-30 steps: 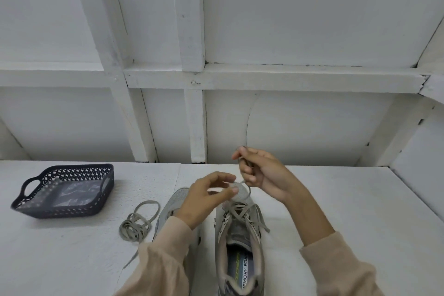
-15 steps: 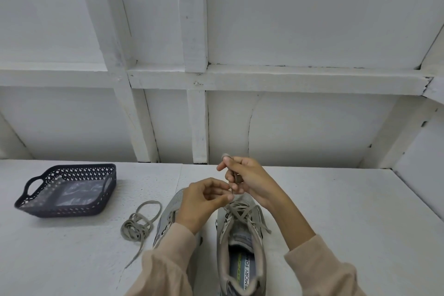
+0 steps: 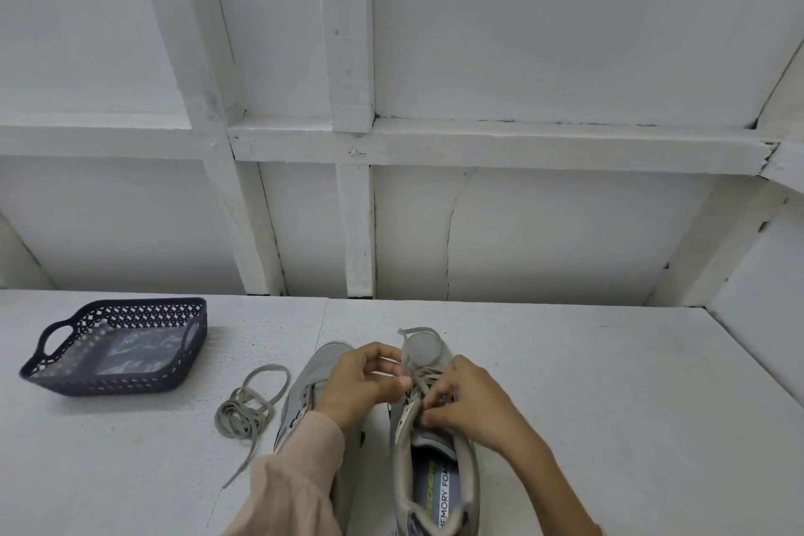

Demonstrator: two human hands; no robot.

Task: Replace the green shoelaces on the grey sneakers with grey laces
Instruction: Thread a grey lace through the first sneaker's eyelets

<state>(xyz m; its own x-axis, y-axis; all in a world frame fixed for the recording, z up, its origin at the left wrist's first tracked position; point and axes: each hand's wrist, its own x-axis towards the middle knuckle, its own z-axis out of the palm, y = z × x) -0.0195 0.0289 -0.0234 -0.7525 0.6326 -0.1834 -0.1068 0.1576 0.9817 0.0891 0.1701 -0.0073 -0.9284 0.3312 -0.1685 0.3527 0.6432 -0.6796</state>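
Two grey sneakers stand side by side near the table's front, toes pointing away from me. The right sneaker (image 3: pixel 435 461) is partly laced with a grey lace (image 3: pixel 413 335); a free end loops up over its toe. My left hand (image 3: pixel 361 383) pinches that lace beside the eyelets. My right hand (image 3: pixel 470 400) has its fingertips curled down on the lacing at the shoe's throat, gripping the lace there. The left sneaker (image 3: pixel 324 355) is mostly hidden under my left forearm. A second grey lace (image 3: pixel 248 409) lies loosely coiled on the table to its left.
A dark perforated plastic basket (image 3: pixel 65 379) with handles sits at the table's left, with a clear plastic bag in it. The white table (image 3: pixel 609 405) ends at a white panelled wall behind and a side wall on the right.
My right hand came down from above the shoe, where it held the lace raised, to the eyelets. My left hand shifted slightly right toward the lacing. The view moved a little closer.
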